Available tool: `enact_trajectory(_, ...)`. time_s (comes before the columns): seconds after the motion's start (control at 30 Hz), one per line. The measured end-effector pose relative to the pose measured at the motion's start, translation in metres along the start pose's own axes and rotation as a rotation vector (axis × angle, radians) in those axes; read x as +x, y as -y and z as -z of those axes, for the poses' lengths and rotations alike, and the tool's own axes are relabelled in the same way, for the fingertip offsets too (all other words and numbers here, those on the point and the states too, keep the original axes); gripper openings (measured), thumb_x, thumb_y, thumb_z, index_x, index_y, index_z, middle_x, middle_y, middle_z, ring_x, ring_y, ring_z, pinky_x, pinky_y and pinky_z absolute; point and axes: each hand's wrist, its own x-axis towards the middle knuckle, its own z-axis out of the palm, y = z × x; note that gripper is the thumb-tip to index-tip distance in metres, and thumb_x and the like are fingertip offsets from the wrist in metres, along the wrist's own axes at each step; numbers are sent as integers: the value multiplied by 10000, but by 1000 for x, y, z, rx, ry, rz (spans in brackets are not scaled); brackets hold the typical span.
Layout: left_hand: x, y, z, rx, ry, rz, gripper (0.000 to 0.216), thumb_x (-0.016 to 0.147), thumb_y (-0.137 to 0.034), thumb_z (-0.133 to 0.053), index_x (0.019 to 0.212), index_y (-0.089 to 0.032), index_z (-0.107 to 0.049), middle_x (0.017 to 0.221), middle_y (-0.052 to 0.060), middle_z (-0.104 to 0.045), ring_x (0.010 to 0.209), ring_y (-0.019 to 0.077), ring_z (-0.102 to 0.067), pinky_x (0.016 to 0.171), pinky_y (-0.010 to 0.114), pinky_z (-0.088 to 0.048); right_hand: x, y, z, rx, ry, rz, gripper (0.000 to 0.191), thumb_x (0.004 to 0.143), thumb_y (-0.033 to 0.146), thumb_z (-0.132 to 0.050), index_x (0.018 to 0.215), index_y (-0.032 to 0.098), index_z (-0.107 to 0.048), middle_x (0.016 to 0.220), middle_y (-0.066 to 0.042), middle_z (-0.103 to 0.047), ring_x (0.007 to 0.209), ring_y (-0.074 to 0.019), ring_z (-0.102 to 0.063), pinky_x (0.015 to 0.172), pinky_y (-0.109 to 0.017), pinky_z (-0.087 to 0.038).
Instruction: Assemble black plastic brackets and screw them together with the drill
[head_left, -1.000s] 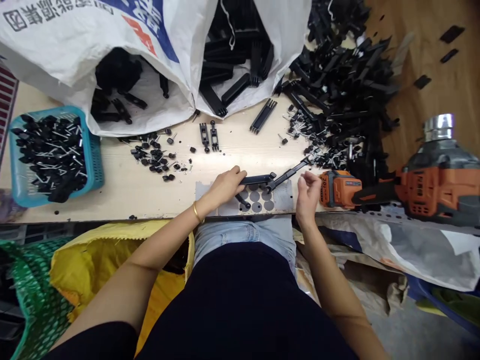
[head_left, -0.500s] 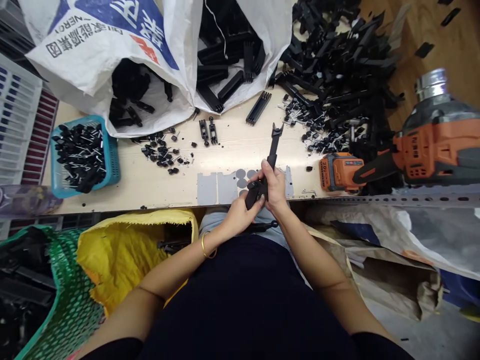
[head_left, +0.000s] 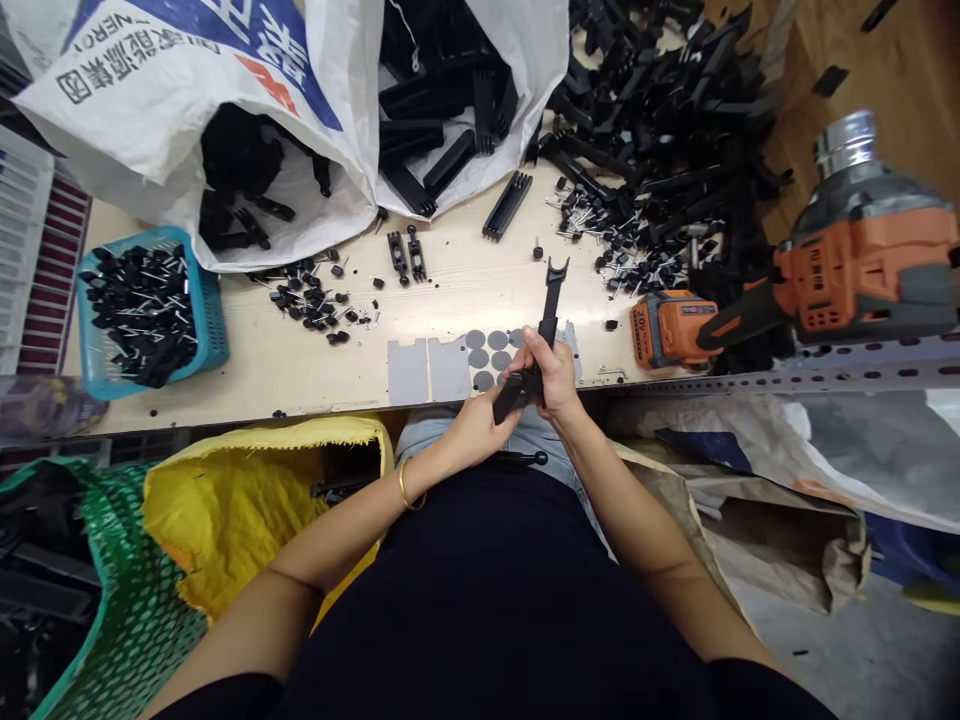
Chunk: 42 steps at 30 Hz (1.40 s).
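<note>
A black plastic arm with a forked end (head_left: 553, 292) points away from me over the table's front edge. My right hand (head_left: 555, 375) is closed around its lower part, thumb lying along it. My left hand (head_left: 478, 428) grips a thick black block (head_left: 508, 397) at the arm's near end; whether the two pieces are joined, I cannot tell. Some of the fingers are hidden. Beneath and beside the hands lie grey sheets (head_left: 409, 372) and several grey discs (head_left: 498, 341). Another black piece with a ball end (head_left: 525, 458) rests on my lap.
An orange cordless power tool (head_left: 862, 260) lies at the right by a heap of black parts (head_left: 667, 130) and knobbed screws (head_left: 585, 215). A blue basket (head_left: 214, 330) of screws stands left. White sacks (head_left: 135, 130) fill the back; a yellow sack (head_left: 217, 510) hangs below the edge.
The view has shifted slightly. The forked arm has come a little nearer, uncovering a knobbed screw behind its tip. My fingers have drawn in, and more grey discs show.
</note>
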Motion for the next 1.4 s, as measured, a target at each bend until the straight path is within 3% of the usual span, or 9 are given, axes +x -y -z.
enact_trajectory(0.13,2,1,17,-293,125,9,500,733,-617,-646,947,-170,-574,671,-1,-607,492,128,-553,501,245,-440,-3,2,-6,-2,-99,34,494,699,621,-669,502,212,-473,464,22,-534,456,-111,-518,455,-257,-427)
enact_trajectory(0.27,2,-2,21,-623,149,99,797,702,-882,-360,863,-140,-604,621,29,-601,433,92,-486,413,221,-396,-13,3,-15,-29,-86,21,467,707,609,-669,530,215,-493,493,16,-557,452,-115,-511,421,-260,-415)
enact_trajectory(0.5,-1,-3,7,-713,59,114,804,678,-889,-408,934,-155,-615,589,-9,-557,397,64,-424,348,195,-334,-24,-5,-24,31,-233,42,456,729,640,-619,589,222,-500,549,9,-601,482,-123,-544,459,-265,-448)
enact_trajectory(0.73,0,-6,-3,-798,62,181,680,725,-844,-415,761,-172,-512,525,-42,-502,345,53,-380,320,194,-317,-11,2,-15,-115,-35,43,467,710,571,-687,494,198,-507,474,16,-570,460,-89,-495,503,-243,-438)
enact_trajectory(0.93,4,-6,9,-752,32,97,679,762,-785,-462,1007,-161,-569,483,-58,-508,357,72,-424,355,191,-327,-12,-5,-28,-30,-203,115,454,760,576,-624,520,208,-513,472,23,-547,469,-107,-515,522,-262,-449)
enact_trajectory(1.13,19,10,10,-799,163,132,770,768,-848,-288,861,-142,-582,451,-24,-510,350,91,-438,388,214,-374,9,4,-24,-176,21,30,496,718,586,-673,457,190,-532,457,3,-571,423,-93,-486,468,-250,-398)
enact_trajectory(1.27,25,18,33,-582,184,-29,858,775,-843,-293,1173,-133,-565,866,120,-698,683,189,-669,646,316,-544,29,5,-17,-121,-112,31,490,692,601,-684,474,187,-538,460,4,-568,430,-94,-492,453,-239,-384)
enact_trajectory(1.33,21,18,42,-282,156,-207,933,718,-807,-503,1392,-169,-408,1254,190,-601,1077,295,-631,891,423,-521,39,4,-17,-65,-274,49,488,690,612,-674,485,190,-538,453,12,-546,438,-94,-486,464,-239,-393)
enact_trajectory(1.4,18,13,40,98,25,-313,1065,653,-670,-712,1482,-173,-265,1467,220,-397,1312,381,-440,1041,518,-404,45,1,-23,-6,-402,85,488,700,617,-656,494,194,-526,458,20,-520,457,-95,-483,491,-241,-410)
